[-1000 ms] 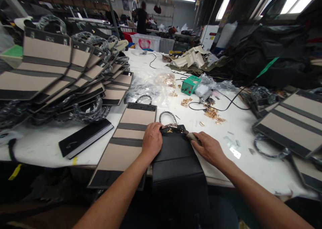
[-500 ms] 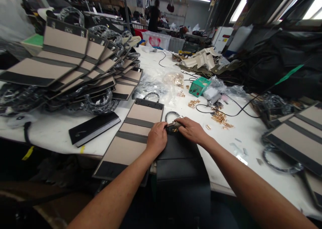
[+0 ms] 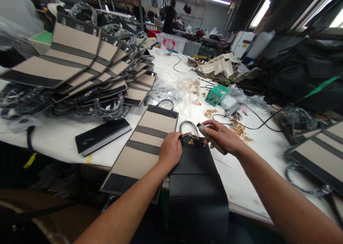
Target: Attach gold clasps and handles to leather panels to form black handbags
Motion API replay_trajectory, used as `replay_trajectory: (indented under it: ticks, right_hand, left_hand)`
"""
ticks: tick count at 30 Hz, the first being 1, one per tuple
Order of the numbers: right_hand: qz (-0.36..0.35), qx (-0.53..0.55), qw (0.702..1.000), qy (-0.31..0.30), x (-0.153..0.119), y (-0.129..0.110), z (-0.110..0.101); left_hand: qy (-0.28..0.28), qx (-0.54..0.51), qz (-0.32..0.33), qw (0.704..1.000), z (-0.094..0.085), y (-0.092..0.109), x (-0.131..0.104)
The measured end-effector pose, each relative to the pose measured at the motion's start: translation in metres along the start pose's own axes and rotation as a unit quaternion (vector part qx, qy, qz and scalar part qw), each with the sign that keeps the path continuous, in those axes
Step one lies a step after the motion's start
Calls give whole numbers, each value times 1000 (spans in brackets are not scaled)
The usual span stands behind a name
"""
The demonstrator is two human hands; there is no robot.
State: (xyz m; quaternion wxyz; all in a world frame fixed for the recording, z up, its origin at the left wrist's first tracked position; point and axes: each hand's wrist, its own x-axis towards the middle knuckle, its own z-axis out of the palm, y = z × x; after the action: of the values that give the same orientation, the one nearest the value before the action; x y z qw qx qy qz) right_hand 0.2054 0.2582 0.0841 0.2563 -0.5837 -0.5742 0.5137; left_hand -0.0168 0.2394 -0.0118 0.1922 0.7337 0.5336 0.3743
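Note:
A black bag panel (image 3: 197,162) lies across the table's front edge, its lower part hanging over. My left hand (image 3: 170,147) is closed at its top edge, beside a gold metal fitting (image 3: 190,142). The plastic-wrapped handle loop (image 3: 189,123) stands beyond that edge. Raised just right of the fittings, my right hand (image 3: 221,135) grips a long grey-green tool (image 3: 213,139), whose kind I cannot make out. Under my left forearm lies a beige-lined panel (image 3: 157,120) with dark bands.
A stack of similar panels (image 3: 72,40) fills the left, with a black folded piece (image 3: 103,135) before it. Gold hardware (image 3: 239,130) lies in piles near a green box (image 3: 216,95) with cords. More panels (image 3: 318,147) lie right. A person (image 3: 169,17) stands far back.
My right hand has moved right and up, away from the top edge of the black panel, carrying the tool. The fittings there now show. My left hand stays at the edge.

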Motion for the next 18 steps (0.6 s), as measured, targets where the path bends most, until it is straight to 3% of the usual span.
replay_trajectory:
  ticks: [5,8,10,12,15,16,18]
  right_hand:
    - [57,-14,998,0,-19,33,-12]
    - [32,-172,984,1,-28,41,-22]
    - [-31,-319,947,11,-32,37,-28]
    - [-73,-449,890,24,-31,27,-33]
    - [-42,-564,822,62,-23,8,-43]
    - [-34,-570,817,80,-18,2,-47]
    - [-39,-523,844,109,-8,-7,-53]
  left_hand:
    - [11,2,12,1000,-2,0,0]
    - [13,0,18,1000,-2,-1,1]
    - [14,-1,18,1000,-1,-1,1]
    - [15,-1,15,1000,0,-2,2]
    - [14,1,12,1000,0,-2,2]
    - [13,1,12,1000,1,-2,2]
    - [10,2,11,1000,1,-2,2]
